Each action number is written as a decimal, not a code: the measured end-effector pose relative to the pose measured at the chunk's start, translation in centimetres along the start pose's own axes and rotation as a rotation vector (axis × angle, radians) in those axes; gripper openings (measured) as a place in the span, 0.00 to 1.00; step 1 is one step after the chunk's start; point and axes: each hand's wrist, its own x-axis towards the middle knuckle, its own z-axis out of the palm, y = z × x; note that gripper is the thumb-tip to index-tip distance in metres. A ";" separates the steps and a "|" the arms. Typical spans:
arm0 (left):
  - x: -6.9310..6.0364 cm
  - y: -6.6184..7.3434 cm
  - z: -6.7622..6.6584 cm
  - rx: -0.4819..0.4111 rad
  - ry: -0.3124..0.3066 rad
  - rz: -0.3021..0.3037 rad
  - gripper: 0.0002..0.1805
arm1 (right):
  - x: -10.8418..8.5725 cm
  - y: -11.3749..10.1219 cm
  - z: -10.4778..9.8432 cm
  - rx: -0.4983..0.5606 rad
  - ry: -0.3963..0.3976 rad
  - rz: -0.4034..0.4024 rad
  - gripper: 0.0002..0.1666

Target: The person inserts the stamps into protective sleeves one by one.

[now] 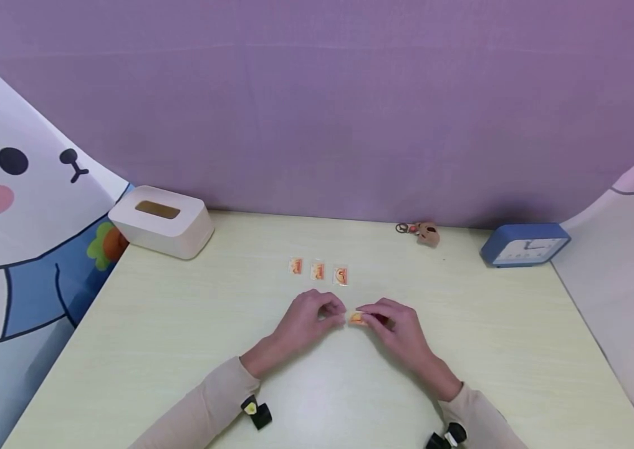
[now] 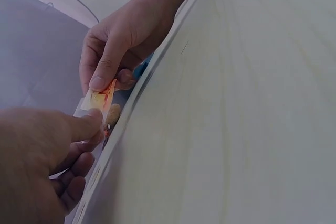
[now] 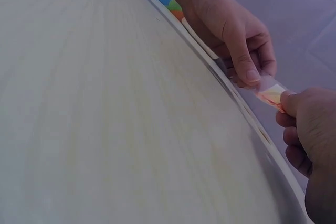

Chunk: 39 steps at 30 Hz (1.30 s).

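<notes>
Both hands hold one small clear plastic packet (image 1: pixel 357 318) with an orange and yellow picture, just above the table. My left hand (image 1: pixel 312 317) pinches the clear end between thumb and fingers. At the printed end, my right hand (image 1: pixel 401 327) grips the packet the same way. The left wrist view shows the packet (image 2: pixel 100 99) stretched between the two thumbs, and in the right wrist view the packet (image 3: pixel 272 94) appears tilted. Beyond the hands, three similar packets lie in a row: a left one (image 1: pixel 296 265), a middle one (image 1: pixel 318 270) and a right one (image 1: pixel 341 275).
A white tissue box (image 1: pixel 173 218) stands at the table's back left. Near the back edge lies a brown keychain toy (image 1: pixel 427 234) with a ring. At the back right is a blue clock (image 1: pixel 525 244). A purple cloth (image 1: pixel 317 112) hangs behind the pale table (image 1: pixel 143 349).
</notes>
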 end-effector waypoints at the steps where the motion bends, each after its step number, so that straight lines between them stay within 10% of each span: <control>1: 0.0 0.0 -0.1 -0.010 -0.004 0.000 0.06 | 0.0 0.0 0.1 -0.004 0.001 0.003 0.13; 15: 0.1 -0.3 -0.7 -0.067 0.049 0.022 0.13 | 0.4 -0.8 -0.1 0.160 0.060 0.248 0.05; 30: 0.4 0.1 -0.4 -0.129 0.010 0.064 0.18 | -0.2 -0.7 -0.5 0.189 0.035 0.341 0.05; 39: 0.2 -0.4 -0.6 0.162 0.067 0.218 0.31 | -0.1 -0.4 -0.2 0.206 0.100 0.391 0.02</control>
